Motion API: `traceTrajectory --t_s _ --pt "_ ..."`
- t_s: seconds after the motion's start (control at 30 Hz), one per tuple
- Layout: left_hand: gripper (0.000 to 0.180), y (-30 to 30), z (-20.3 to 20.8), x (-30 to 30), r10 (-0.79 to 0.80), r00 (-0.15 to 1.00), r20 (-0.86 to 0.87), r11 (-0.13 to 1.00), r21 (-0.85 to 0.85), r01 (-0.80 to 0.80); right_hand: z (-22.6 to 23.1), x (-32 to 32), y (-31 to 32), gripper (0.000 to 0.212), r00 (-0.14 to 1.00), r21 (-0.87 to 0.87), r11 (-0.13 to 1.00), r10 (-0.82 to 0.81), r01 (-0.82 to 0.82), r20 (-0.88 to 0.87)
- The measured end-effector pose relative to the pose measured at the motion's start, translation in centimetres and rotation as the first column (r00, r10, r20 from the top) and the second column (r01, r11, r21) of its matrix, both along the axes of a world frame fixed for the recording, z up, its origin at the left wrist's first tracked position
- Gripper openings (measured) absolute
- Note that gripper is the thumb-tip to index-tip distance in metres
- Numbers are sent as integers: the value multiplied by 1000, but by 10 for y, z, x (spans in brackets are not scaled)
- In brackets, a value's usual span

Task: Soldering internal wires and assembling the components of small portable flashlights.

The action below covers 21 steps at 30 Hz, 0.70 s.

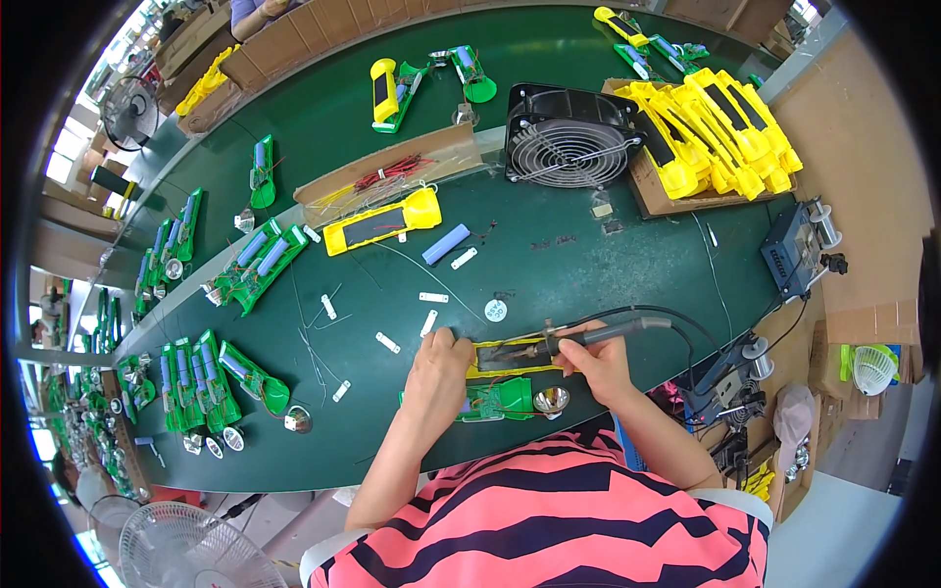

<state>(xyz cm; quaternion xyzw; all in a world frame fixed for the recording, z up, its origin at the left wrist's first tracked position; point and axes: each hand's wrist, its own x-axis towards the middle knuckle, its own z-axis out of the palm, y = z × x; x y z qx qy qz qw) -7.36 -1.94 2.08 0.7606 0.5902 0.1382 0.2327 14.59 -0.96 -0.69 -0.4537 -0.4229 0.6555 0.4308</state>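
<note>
My right hand (598, 368) grips a soldering iron (616, 331) with a dark handle, its tip pointing left over an open yellow casing (520, 370). My left hand (439, 377) is closed at the left end of that casing, fingers curled and pressed against it; anything thin between the fingertips is hidden. Just nearer to me lies a green casing (510, 399) with a circuit board, partly behind my left hand. A shiny lamp reflector (551, 400) sits at its right end. Several small white strips (388, 342) and a round white disc (495, 311) lie beyond my hands.
A black fan (571, 137) stands at the back beside a box of yellow casings (720, 132). Green casings with blue cells (201, 377) lie at left. A cardboard tray (387, 174) holds red wires. A soldering station (792, 253) is at right; its black cable crosses the table.
</note>
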Motion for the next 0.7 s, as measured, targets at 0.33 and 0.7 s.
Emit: traceTrajectory --t_s 0.33,0.7 --pt "13 -1 -3 1 1 1000 -7 1000 31 0 0 2 -3 15 999 53 998 -44 44 -10" --pt "3 0 -3 0 34 999 -27 992 119 -30 10 22 3 31 867 659 722 -172 -212 467"
